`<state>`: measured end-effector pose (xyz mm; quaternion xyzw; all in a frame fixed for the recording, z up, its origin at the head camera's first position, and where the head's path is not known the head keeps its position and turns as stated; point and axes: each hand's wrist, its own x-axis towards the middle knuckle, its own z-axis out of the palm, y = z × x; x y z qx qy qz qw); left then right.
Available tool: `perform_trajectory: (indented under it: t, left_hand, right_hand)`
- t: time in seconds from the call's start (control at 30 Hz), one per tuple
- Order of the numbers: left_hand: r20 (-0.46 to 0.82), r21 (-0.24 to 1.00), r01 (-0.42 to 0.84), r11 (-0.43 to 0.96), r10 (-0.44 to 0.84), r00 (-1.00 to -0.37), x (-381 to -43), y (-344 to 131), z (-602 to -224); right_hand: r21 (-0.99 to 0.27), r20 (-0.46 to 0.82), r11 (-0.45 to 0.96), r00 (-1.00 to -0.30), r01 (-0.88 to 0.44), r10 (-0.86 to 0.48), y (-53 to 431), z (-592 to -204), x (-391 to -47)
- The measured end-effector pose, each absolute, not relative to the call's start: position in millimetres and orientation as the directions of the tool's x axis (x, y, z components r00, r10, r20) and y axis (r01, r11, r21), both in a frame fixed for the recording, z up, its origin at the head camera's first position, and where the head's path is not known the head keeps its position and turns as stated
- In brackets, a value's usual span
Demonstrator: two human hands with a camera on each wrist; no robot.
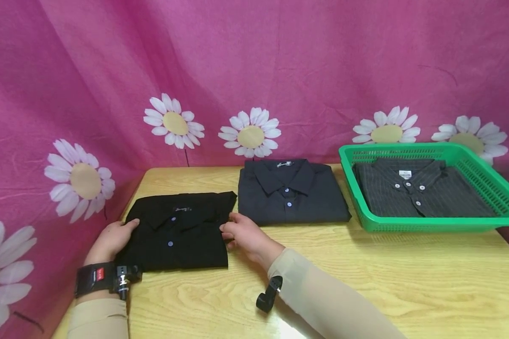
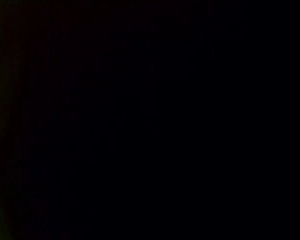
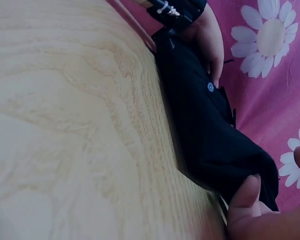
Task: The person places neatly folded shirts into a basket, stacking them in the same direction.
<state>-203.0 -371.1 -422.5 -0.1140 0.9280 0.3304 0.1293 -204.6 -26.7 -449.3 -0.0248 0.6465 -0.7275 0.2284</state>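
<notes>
A folded black shirt (image 1: 195,249) with a collar and pale buttons lies on the left part of the table. My left hand (image 1: 113,240) grips its left edge, thumb on top and the other fingers mostly hidden. At the opposite edge my right hand (image 1: 248,238) holds the fabric. In the right wrist view the right thumb (image 3: 246,195) presses against the side of the black shirt (image 3: 195,120), which bulges there, with the left hand (image 3: 207,42) at its far end. The left wrist view is almost wholly dark.
Behind and to the right lies a folded dark grey shirt (image 1: 292,207). A green plastic basket (image 1: 432,224) at the right contains a folded striped shirt (image 1: 428,193). Under them is a wooden table (image 1: 365,273). A pink curtain (image 1: 305,70) with daisies hangs along its back and left.
</notes>
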Motion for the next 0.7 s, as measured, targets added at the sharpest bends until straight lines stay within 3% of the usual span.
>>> perform_trajectory:
  t: [0.43, 0.7]
  left_hand:
    - [-0.227, 0.636, -0.241, 0.733, -0.12, -0.966, -202.4, -367.7, -415.3]
    - [-0.175, 0.698, -0.217, 0.682, -0.131, -0.976, -199.8, -364.2, -411.4]
  right_hand:
    - [-0.978, -0.207, 0.099, -0.929, 0.185, -0.308, -39.5, -445.3, -213.0]
    - [-0.987, -0.153, 0.108, -0.925, 0.122, -0.349, -46.1, -452.3, -216.3]
